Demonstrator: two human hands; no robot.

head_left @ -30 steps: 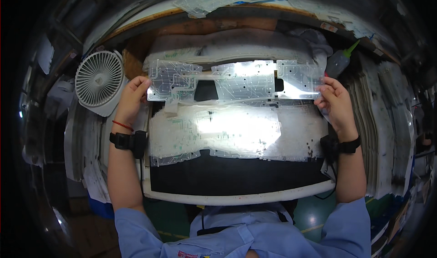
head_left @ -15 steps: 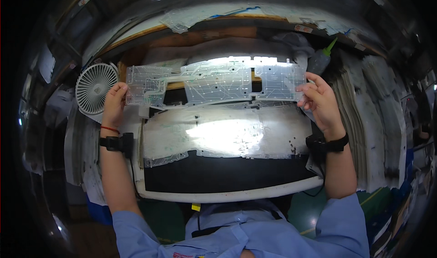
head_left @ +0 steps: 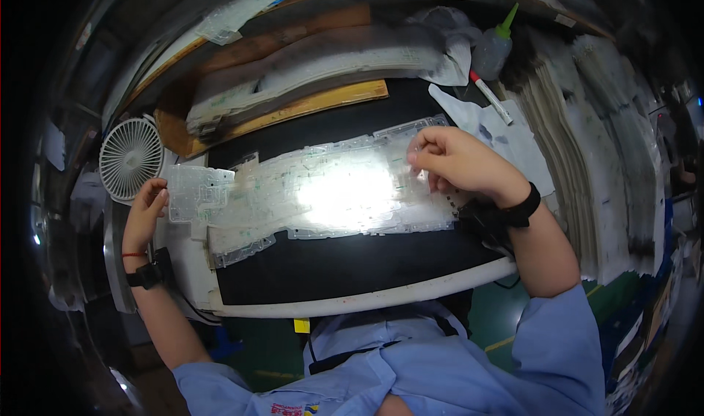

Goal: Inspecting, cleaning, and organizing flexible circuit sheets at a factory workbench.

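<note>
A clear plastic film sheet with printed circuit lines (head_left: 196, 196) stretches low over a stack of similar film sheets (head_left: 275, 188). My left hand (head_left: 145, 212) pinches its left end, which juts past the stack toward the fan. Over the stack's right part, my right hand (head_left: 458, 163) is closed, with bent fingers at the sheet's right end. Bright glare in the middle blurs where the upper sheet stops and the stack starts. The stack lies on a black work surface (head_left: 330, 265) with a pale front edge.
A white fan (head_left: 132, 159) stands at the left. Behind are a wooden bar (head_left: 308, 108) and more piled films (head_left: 315, 78). A green-tipped squeeze bottle (head_left: 493, 53), a red-capped marker (head_left: 491, 97) and a white cloth (head_left: 506, 137) lie back right. Tall sheet piles (head_left: 568, 166) line the right.
The film sheet came down from its raised position toward the stack. Both hands moved left, the left one also lower. The view shifted, uncovering the marker, cloth and wooden bar.
</note>
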